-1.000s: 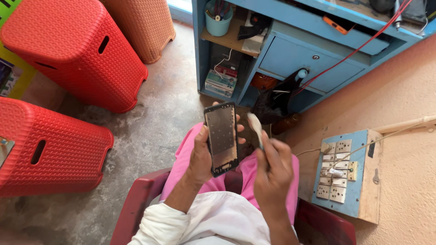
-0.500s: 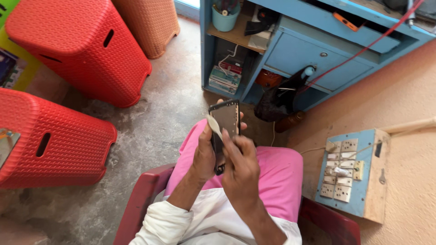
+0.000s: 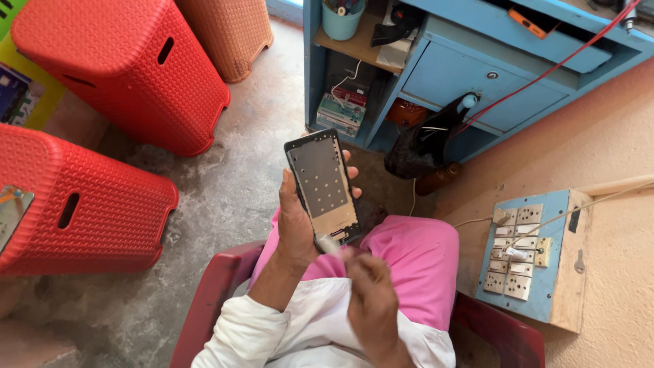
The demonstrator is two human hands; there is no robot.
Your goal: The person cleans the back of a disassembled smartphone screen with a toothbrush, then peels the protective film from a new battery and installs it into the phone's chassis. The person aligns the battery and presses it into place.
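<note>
Brush (image 3: 329, 244) strokes have moved from the phone frame's (image 3: 323, 185) top to its near end, right hand (image 3: 371, 307) gripping the brush, left hand (image 3: 298, 225) clamped on the frame.

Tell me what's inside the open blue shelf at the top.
The shelf holds a light blue cup of tools and a dark object. Lower down sit small boxes and a white cable. Its back is too dark to see.

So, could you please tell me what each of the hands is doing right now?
Left hand: closed around the phone frame.
Right hand: closed on a small brush.
</note>
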